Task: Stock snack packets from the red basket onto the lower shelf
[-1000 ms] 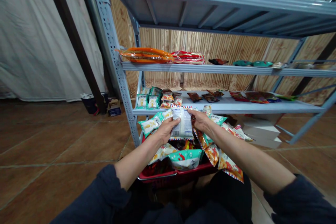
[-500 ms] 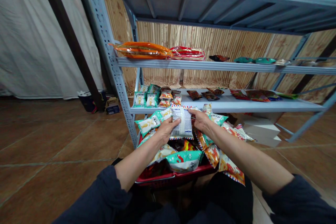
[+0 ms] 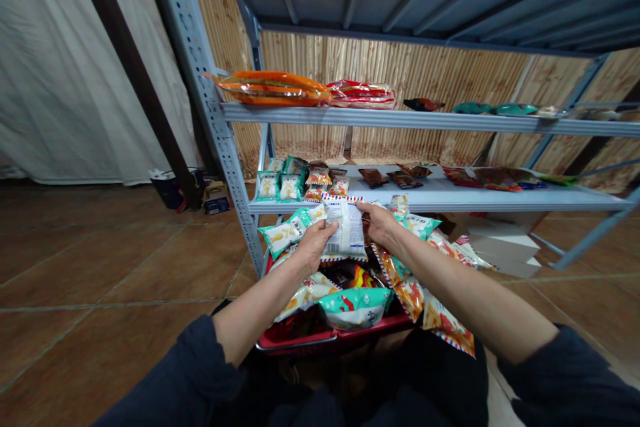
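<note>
Two outstretched arms, left hand (image 3: 314, 245), right hand (image 3: 383, 227) gripping packet (image 3: 347, 235)

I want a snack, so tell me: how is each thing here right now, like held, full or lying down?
left hand, gripping the white packet's left edge.
right hand, pinching its top right corner.
white packet, held upright between both hands.
red basket, heaped with snack packets.
orange packet, lying flat on the middle shelf.
lower shelf, holding small packets.
</note>
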A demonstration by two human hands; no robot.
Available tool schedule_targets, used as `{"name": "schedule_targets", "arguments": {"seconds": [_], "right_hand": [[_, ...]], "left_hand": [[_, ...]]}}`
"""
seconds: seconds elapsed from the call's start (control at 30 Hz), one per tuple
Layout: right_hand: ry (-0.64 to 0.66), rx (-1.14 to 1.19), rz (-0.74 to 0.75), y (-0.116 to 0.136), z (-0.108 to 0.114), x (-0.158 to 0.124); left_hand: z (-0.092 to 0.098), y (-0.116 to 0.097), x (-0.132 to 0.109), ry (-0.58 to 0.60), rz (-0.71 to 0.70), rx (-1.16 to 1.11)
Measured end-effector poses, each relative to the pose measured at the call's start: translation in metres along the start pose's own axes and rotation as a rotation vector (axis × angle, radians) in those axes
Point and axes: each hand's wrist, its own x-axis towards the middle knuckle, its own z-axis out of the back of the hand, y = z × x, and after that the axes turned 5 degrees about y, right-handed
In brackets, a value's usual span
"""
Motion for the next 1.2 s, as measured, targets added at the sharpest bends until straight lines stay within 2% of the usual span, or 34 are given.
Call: {"name": "schedule_targets", "arguments": {"seconds": [0.1, 0.23, 0.5, 0.67, 0.8, 0.97, 1.2], "right_hand": [[-0.014, 0.001, -0.004, -0.002, 0.0, 0.005], [-0.026, 0.003, -0.005, -0.004, 0.004, 0.013], [-0.045, 0.0, 0.01, -0.008, 0.01, 0.014], [0.053, 0.003, 0.002, -0.008, 0.011, 0.004], [0.064, 0.024, 0.014, -0.007, 0.011, -0.001], [0.015, 0.051, -0.001, -0.006, 0.009, 0.002], [0.012, 0.068, 0.012, -0.006, 0.008, 0.008]], "left_hand": [[0.0, 0.001, 0.001, -0.003, -0.003, 0.0], [0.0, 0.002, 0.002, 0.069, 0.028, -0.011], [0.0, 0.009, 0.002, -0.036, 0.043, 0.035], [-0.002, 0.011, -0.001, -0.082, -0.011, 0.108], [-0.003, 0.01, -0.005, -0.042, -0.035, 0.154], [0.0, 0.008, -0.01, 0.077, 0.006, 0.118], [0.002, 0.009, -0.013, 0.035, 0.032, 0.154]]}}
